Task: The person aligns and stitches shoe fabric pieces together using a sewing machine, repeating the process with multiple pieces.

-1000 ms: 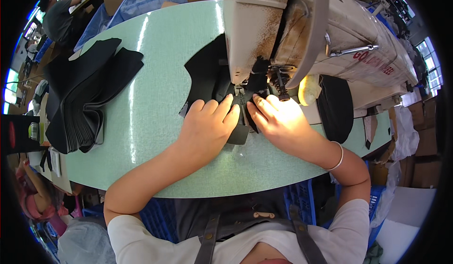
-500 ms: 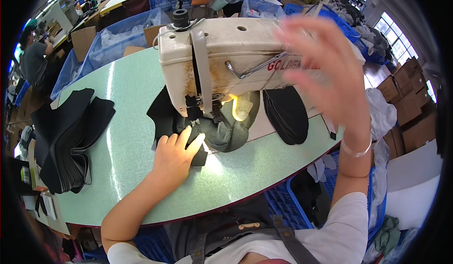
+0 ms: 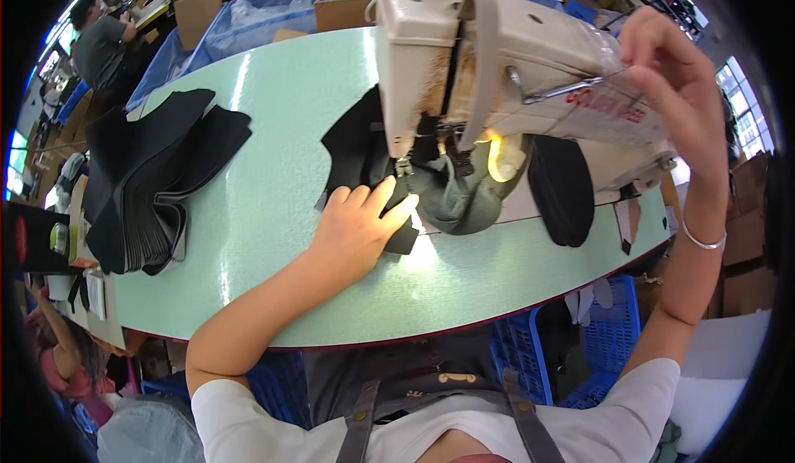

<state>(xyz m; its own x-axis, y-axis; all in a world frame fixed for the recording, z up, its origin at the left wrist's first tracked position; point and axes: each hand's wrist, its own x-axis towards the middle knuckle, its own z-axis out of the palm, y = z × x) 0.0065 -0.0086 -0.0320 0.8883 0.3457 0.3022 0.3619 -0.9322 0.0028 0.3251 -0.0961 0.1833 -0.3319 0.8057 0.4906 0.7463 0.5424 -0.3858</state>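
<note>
My left hand (image 3: 352,227) lies on a black fabric piece (image 3: 352,136) beneath the needle area of a white sewing machine (image 3: 538,57). Its fingers are stretched and apart, pressing the cloth down close to the presser foot (image 3: 403,166). A bunched grey-green fabric part (image 3: 468,206) sits just right of the foot, lit by a small lamp (image 3: 502,161). Raised at the right end of the machine head, my right hand (image 3: 683,90) has thumb and fingertips closed together beside a thin metal arm (image 3: 563,90). What they pinch is too small to make out.
Folded black pieces (image 3: 137,190) are stacked on the green tabletop (image 3: 273,297) at left. A stack of oval black pieces (image 3: 563,190) stands right of the machine. Blue crates (image 3: 609,347) sit below the front edge. Another person (image 3: 103,49) is at the far left.
The view has shifted, so the table and machine appear farther right and higher. My right hand, blurred and spread before, is now closed at the machine's right end. My left hand stays on the fabric.
</note>
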